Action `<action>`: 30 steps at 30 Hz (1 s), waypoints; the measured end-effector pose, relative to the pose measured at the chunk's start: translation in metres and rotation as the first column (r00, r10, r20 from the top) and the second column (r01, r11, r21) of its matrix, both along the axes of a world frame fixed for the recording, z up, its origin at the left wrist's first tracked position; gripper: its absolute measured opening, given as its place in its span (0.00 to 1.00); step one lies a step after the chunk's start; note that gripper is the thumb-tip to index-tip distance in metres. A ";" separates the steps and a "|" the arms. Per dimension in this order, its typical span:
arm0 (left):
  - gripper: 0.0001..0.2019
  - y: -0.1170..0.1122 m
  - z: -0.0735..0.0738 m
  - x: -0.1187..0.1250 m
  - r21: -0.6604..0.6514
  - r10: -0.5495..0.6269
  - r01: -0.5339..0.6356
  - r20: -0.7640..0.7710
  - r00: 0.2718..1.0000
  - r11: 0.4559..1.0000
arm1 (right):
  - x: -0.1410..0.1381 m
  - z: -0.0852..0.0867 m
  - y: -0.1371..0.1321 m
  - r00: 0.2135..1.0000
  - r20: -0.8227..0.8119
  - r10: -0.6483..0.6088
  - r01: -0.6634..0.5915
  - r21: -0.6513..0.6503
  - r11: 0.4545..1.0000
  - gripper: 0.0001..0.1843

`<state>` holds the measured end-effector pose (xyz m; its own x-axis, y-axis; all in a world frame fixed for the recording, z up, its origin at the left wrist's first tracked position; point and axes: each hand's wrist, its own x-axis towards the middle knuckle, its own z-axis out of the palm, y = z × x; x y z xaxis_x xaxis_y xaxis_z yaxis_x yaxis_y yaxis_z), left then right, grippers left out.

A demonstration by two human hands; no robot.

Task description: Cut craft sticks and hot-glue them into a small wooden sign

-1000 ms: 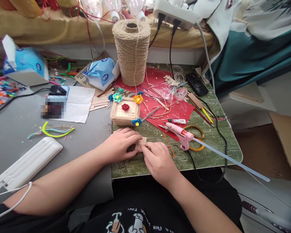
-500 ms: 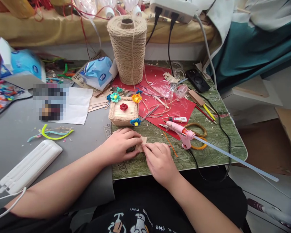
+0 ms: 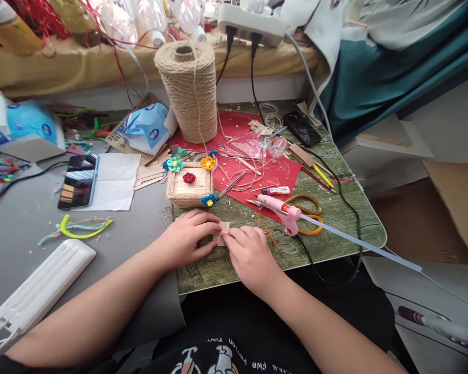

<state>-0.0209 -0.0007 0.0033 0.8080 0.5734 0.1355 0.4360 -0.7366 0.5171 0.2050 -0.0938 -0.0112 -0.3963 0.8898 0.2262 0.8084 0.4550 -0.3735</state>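
Light: bright, diffuse, strongest beyond far edge of table (image 3: 206,278); clear bulbs (image 3: 152,18) there washed out. Shadows: soft, under left hand (image 3: 191,234). Glare: pale streaks across phone (image 3: 78,176); glints on plastic film (image 3: 253,149). Defects: rod (image 3: 444,329) beyond near right corner stretched, blurred.

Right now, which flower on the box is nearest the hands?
The yellow-centred blue flower, at the near right corner of the box; the red flower, orange flower, turquoise flower and others sit farther back.
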 end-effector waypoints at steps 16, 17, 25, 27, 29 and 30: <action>0.08 0.004 0.005 -0.006 0.132 -0.063 0.074 -0.083 0.995 0.989 | 0.002 -0.006 -0.002 0.997 -0.074 -0.021 0.023 0.031 0.999 0.16; 0.08 0.003 0.005 -0.006 0.126 -0.055 0.066 -0.091 0.994 0.990 | 0.002 -0.007 -0.001 0.997 -0.072 -0.022 0.024 0.028 0.999 0.16; 0.07 -0.001 0.002 -0.002 0.039 -0.009 0.012 -0.059 0.998 0.999 | 0.007 0.001 -0.001 0.978 -0.190 -0.084 0.079 -0.035 0.996 0.08; 0.06 -0.001 0.002 -0.002 -0.008 0.052 -0.052 -0.028 0.998 0.999 | 0.009 0.002 -0.002 0.959 -0.252 -0.130 0.118 -0.061 0.991 0.04; 0.07 -0.001 0.003 -0.002 -0.045 0.098 -0.098 -0.003 0.995 0.994 | 0.010 0.002 -0.004 0.949 -0.282 -0.144 0.128 -0.073 0.989 0.03; 0.10 -0.001 0.004 -0.002 -0.059 0.108 -0.108 0.000 0.994 0.992 | 0.010 0.001 -0.004 0.949 -0.283 -0.141 0.125 -0.075 0.989 0.02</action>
